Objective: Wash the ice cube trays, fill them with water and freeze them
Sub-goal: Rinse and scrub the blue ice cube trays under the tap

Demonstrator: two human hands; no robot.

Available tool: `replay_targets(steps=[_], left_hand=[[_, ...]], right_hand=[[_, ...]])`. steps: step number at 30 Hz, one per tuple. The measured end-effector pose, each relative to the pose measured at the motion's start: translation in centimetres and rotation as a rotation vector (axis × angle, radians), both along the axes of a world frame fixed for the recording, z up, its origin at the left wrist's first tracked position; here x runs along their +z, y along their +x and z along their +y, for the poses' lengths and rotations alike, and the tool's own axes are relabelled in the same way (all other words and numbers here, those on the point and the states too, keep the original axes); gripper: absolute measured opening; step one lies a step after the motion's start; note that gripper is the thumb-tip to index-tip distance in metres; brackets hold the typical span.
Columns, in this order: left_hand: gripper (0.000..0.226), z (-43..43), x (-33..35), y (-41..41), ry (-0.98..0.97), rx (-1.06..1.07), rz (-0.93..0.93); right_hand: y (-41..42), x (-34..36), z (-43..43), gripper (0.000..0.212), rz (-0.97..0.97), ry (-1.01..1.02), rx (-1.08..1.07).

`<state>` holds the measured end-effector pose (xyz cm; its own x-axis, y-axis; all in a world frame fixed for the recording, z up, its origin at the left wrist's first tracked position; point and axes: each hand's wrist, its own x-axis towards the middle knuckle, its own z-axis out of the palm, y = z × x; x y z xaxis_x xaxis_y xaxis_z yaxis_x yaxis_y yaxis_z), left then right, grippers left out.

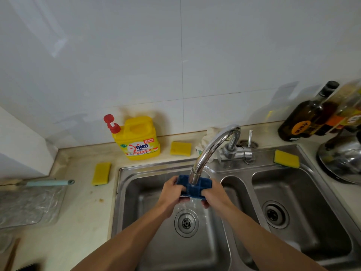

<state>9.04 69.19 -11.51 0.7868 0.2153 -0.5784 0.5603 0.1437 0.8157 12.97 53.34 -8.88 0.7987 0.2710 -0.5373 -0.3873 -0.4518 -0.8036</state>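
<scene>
The dark blue ice cube tray [192,187] sits right under the chrome faucet [213,147] spout, over the left basin [136,202] of the double sink, with water spilling toward the drain [186,222] at 6 o'clock. The person's left hand [172,191] and right hand [214,194] each have fingers curled round one end of it. A yellow OMO soap jug [139,141] sits at 10 o'clock from the tray, and a yellow sponge [101,173] at 9.

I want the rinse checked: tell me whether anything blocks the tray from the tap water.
Nothing visible does. The left hand and right hand grip the blue ice cube tray directly under the faucet spout, and water runs off it into the left basin.
</scene>
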Motion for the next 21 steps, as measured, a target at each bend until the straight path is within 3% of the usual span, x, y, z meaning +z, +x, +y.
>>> replay_targets(steps=[2,7,9,14,17,21], left_hand=[[0.03,0.0,0.1,-0.1,-0.003,-0.047,-0.01],[0.018,0.4,0.4,0.3,0.262,-0.339,-0.095],[0.014,0.3,0.6,0.6,0.347,-0.315,-0.071],[0.041,0.4,0.8,0.7,0.504,-0.243,0.008],[0.052,0.4,1.0,0.5,0.494,-0.17,-0.041],[0.067,-0.3,1.6,0.8,0.444,-0.026,-0.073]], right_hand=[[0.1,-0.1,-0.1,0.018,0.017,0.018,-0.024],[-0.2,0.0,0.2,0.028,-0.018,-0.002,0.039],[-0.3,0.1,0.5,0.031,-0.041,-0.009,0.066],[0.1,0.2,0.1,0.025,0.087,0.03,0.018],[0.4,0.3,-0.3,0.016,0.163,0.031,-0.039],[0.0,0.1,0.2,0.013,0.058,-0.107,0.11]])
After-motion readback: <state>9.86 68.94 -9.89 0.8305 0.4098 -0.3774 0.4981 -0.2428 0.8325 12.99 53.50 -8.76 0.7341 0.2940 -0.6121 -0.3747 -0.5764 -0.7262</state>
